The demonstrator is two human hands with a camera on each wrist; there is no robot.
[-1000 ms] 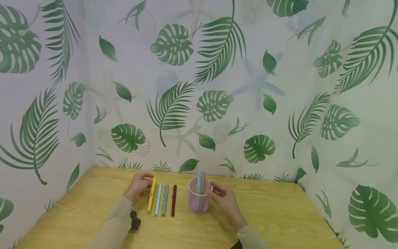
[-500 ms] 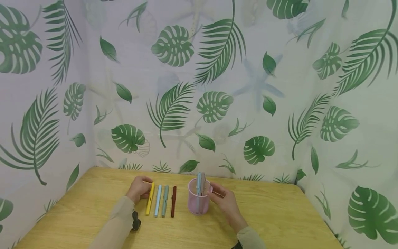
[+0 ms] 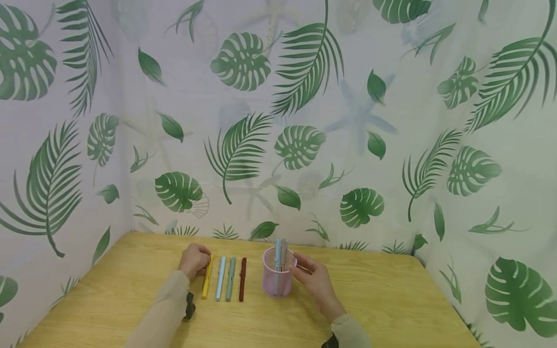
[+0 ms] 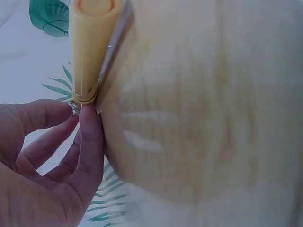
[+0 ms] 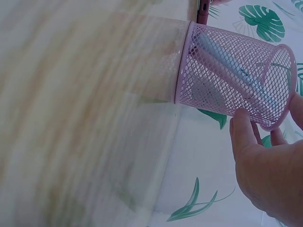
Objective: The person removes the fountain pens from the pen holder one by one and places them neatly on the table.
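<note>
On the wooden table (image 3: 391, 290), here's the left hand (image 3: 193, 261) pinching the yellow pen (image 3: 206, 285) by its far end, beside the light-blue pen (image 3: 221, 279), while the right hand (image 3: 318, 286) curls its fingers round the pink mesh cup (image 3: 270, 284).

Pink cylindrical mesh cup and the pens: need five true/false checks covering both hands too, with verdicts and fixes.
1. The left hand pinches a slim yellow pen. True.
2. The pink cylindrical mesh cup stands upright on the yellowish wood-grain table. True.
3. The cup holds no pens. False: a pale-blue pen and a grey pen stand in it.
4. Of the pens lying in the row, the slim dark-red pen is nearest the cup. True.
5. The right hand holds the dark-red pen. False: the right hand touches the cup.
</note>
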